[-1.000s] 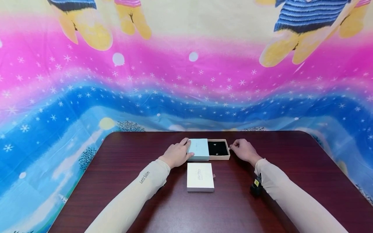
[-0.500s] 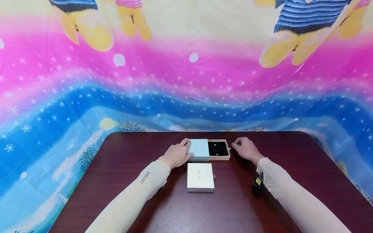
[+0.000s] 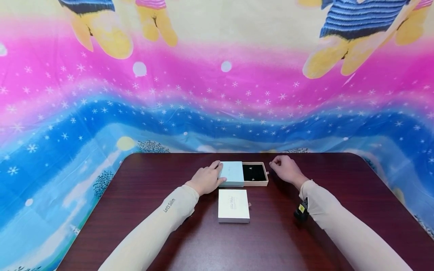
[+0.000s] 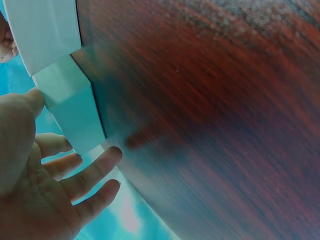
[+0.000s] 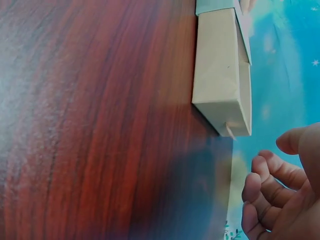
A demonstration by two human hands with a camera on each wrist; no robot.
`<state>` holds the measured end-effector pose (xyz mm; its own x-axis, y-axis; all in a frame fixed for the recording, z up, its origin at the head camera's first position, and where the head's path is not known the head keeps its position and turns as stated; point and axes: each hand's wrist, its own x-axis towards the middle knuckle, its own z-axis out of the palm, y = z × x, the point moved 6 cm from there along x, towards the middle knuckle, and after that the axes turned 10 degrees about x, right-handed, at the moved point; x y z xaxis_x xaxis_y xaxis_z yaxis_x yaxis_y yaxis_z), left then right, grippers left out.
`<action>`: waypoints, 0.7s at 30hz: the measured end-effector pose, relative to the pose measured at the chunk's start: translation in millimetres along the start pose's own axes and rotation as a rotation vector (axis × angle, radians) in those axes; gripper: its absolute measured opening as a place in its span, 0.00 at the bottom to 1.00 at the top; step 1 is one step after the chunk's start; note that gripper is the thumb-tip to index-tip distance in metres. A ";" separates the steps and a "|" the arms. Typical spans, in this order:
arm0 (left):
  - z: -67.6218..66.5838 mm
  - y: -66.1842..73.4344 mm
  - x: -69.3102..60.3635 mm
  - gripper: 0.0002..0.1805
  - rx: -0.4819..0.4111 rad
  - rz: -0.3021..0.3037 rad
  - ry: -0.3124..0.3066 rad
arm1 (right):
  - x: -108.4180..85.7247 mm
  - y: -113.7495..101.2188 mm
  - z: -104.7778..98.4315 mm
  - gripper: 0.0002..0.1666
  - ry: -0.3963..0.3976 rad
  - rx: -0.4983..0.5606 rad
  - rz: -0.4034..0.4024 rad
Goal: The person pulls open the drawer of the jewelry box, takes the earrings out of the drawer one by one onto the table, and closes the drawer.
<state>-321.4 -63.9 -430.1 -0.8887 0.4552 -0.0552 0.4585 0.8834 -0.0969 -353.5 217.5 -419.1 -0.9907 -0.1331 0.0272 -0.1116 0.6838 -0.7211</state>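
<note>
In the head view, a pale blue box sleeve [image 3: 234, 173] lies near the table's far edge, its drawer [image 3: 255, 184] pulled partly out to the right. On the drawer's black insert [image 3: 254, 174] are small star-shaped pieces. My left hand [image 3: 205, 180] grips the sleeve's left end; the left wrist view has this hand [image 4: 30, 180] with its thumb and fingers on opposite sides of the sleeve [image 4: 77, 115]. My right hand [image 3: 288, 172], loosely curled, is right of the drawer, apart from it. In the right wrist view this hand [image 5: 287, 200] holds nothing beside the ribbon tab [image 5: 229, 131].
A white box [image 3: 233, 205] with a small ribbon tab at its right side lies on the dark red table [image 3: 176, 241], just in front of the blue one. Behind the table hangs a printed cloth [image 3: 203, 90]. A black device [image 3: 301, 211] is at my right wrist.
My right hand has let go of the drawer's ribbon tab and moved slightly to the right and away from me. My left hand and both boxes keep their places.
</note>
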 end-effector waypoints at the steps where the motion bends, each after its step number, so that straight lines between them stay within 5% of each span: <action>1: -0.3 0.1 0.0 0.37 0.001 0.001 0.002 | 0.6 -1.3 -0.3 0.17 0.003 -0.001 -0.005; 21: 5.7 -1.0 2.3 0.38 0.004 -0.003 -0.007 | -0.7 -18.6 11.4 0.17 -0.036 0.049 -0.038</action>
<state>-323.9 -64.4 -435.8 -0.8901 0.4515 -0.0620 0.4557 0.8843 -0.1016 -349.8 196.7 -413.6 -0.9823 -0.1846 0.0313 -0.1446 0.6419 -0.7530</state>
